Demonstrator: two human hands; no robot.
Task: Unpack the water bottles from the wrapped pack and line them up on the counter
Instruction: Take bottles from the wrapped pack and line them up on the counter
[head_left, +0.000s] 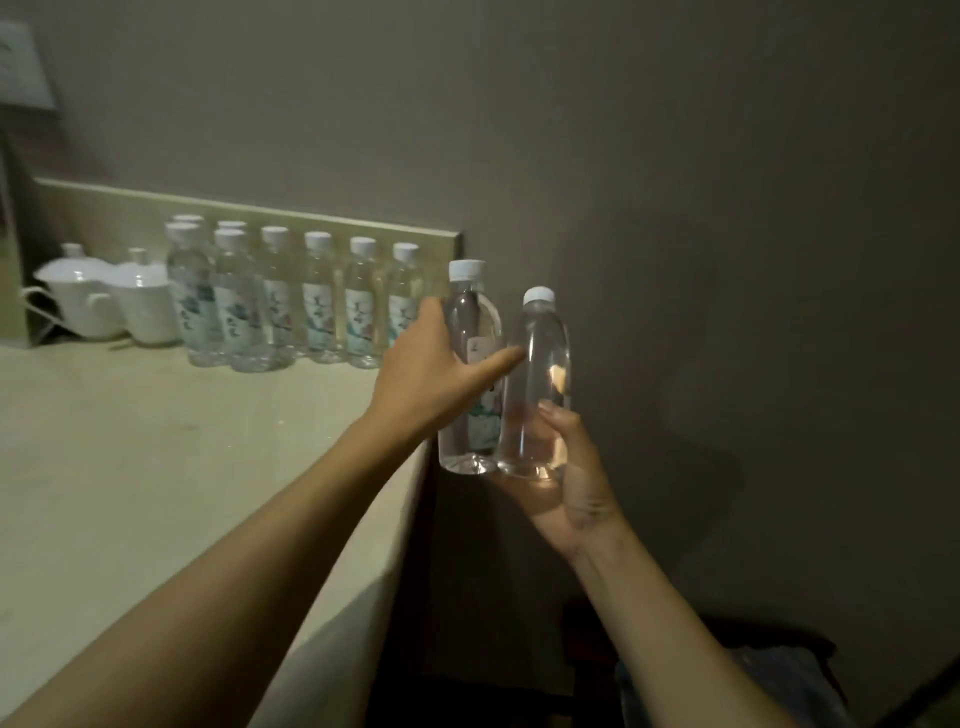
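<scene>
Two water bottles held upright, touching, just off the tabletop right edge. Left hand grips labelled bottle; right hand cups second bottle at base. Row of bottles stands along backsplash, approx. full to end. Two white lidded cups at row's left. Wall close on right.
</scene>
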